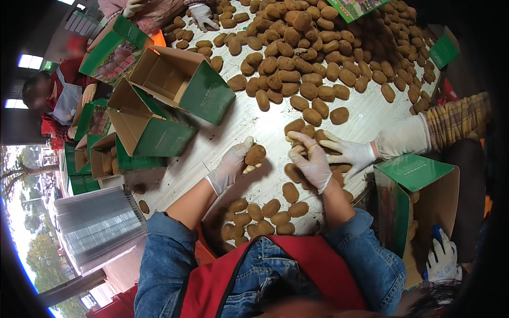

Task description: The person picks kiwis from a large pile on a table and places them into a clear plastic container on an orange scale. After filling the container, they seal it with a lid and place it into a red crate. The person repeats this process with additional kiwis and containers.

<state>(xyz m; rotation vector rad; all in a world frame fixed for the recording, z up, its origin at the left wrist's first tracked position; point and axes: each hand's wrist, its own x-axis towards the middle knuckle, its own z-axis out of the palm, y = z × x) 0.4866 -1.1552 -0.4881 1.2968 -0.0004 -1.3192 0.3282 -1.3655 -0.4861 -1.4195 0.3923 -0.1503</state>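
My left hand (235, 161), in a thin white glove, holds a brown kiwifruit (255, 155) above the white table (191, 175). To its right, my gloved right hand (313, 163) has its fingers curled; whatever lies inside them is hidden. Under and beside that hand are loose kiwifruit (293, 172). A co-worker's gloved hand (351, 153) reaches in from the right, close against my right hand, among the same fruit. Between my forearms, near my body, lies a group of several kiwifruit (270, 208).
A large kiwifruit heap (307, 69) covers the far table. Open green cartons (207, 95) stand at left; another open carton (413, 172) holds fruit at right. Clear plastic trays (98, 222) are stacked at lower left. Other people work at the far side (201, 16) and left.
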